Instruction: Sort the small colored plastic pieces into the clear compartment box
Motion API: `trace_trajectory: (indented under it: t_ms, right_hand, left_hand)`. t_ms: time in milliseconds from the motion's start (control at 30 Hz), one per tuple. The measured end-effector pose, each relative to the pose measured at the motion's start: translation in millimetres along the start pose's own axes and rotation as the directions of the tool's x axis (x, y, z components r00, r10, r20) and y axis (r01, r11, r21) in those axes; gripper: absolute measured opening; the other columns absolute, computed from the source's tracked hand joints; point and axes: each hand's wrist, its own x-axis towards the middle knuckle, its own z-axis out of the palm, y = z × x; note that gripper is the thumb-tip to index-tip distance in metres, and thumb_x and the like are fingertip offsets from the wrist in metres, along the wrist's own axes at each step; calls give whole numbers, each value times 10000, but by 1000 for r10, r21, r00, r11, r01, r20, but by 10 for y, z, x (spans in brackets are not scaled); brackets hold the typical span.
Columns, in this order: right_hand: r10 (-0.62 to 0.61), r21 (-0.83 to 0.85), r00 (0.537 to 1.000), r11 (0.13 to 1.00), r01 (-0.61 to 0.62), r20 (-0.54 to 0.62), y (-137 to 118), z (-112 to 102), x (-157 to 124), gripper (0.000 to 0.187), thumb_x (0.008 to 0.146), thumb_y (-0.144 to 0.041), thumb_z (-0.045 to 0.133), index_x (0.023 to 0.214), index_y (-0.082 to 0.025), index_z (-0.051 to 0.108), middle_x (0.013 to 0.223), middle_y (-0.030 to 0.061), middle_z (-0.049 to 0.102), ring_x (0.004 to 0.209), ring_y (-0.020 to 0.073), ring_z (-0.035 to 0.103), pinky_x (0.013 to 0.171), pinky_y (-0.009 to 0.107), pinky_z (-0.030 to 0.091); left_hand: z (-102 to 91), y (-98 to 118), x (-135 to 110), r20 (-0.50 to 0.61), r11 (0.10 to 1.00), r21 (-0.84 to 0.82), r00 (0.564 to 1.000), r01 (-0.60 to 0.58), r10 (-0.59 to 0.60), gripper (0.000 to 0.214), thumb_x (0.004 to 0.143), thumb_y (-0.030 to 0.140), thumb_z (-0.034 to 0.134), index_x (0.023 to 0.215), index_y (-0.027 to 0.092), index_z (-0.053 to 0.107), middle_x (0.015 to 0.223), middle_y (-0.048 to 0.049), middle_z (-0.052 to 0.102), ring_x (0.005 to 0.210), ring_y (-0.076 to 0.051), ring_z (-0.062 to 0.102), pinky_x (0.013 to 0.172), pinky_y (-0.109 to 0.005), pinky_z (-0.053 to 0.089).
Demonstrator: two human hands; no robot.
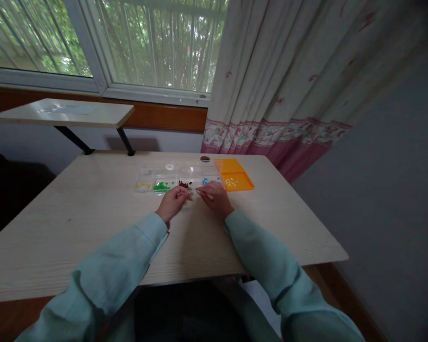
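My left hand (173, 201) is closed in a pinch in front of the dark brown small pieces (185, 184). Facing it, a short gap away, my right hand (217, 198) is also pinched, its fingertips near the blue pieces (204, 181). What either pinch holds is too small to make out. Behind the hands stands a row of clear plastic boxes (157, 169) with raised lids. Green pieces (160, 186) fill one compartment, and a few yellow pieces (144, 185) lie in the leftmost. An open orange case (248, 182) at the right end contains whitish pieces (231, 182).
All of this rests on a pale wooden table (103, 209). A round cable hole (205, 159) is near its back edge. At the back left a raised shelf (103, 115) stands on black legs. A curtain (260, 104) hangs behind the right side, beside the window.
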Motion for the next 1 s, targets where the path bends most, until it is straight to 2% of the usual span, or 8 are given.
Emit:
trace_trajectory:
  t_ms: [167,333,600,800,1000]
  right_hand:
    - [-34,46,998,998,32,46,-185,98,-8,291,946,-383,515,1135,-241,684,872,57,671,839,201,562,780,347,383]
    - [-41,54,999,998,40,14,-199,161,-11,311,944,-418,510,1072,-212,704,840,66,673,817,203,563,766,346,394]
    - [-47,70,999,996,47,6,-208,158,-13,300,957,-379,481,1050,-208,709,818,61,670,794,193,563,763,344,401]
    - [-46,92,999,995,48,-26,-194,169,-18,271,947,-364,500,965,-219,729,821,62,655,806,190,569,754,338,407]
    - [-41,94,998,995,45,-43,-192,169,-26,301,959,-372,472,941,-228,735,814,56,637,794,183,558,738,332,402]
  left_hand:
    - [-9,67,-11,-6,989,-145,999,39,-41,389,709,497,719,794,155,554,588,38,574,480,-65,455,476,-183,303]
    - [-12,74,-24,46,983,-177,999,37,-29,404,696,463,741,845,167,511,603,50,582,473,-61,473,485,-178,327]
    - [-41,82,-21,69,992,-118,997,55,-47,484,740,455,706,1066,148,524,540,54,577,463,-90,512,506,-197,391]
    - [-33,140,-46,76,996,-63,996,59,-54,462,758,442,684,1083,139,555,533,50,585,447,-94,510,486,-204,380]
    - [-28,97,-45,82,998,-46,996,41,-37,459,781,457,653,1098,142,549,559,38,609,467,-95,532,481,-195,374]
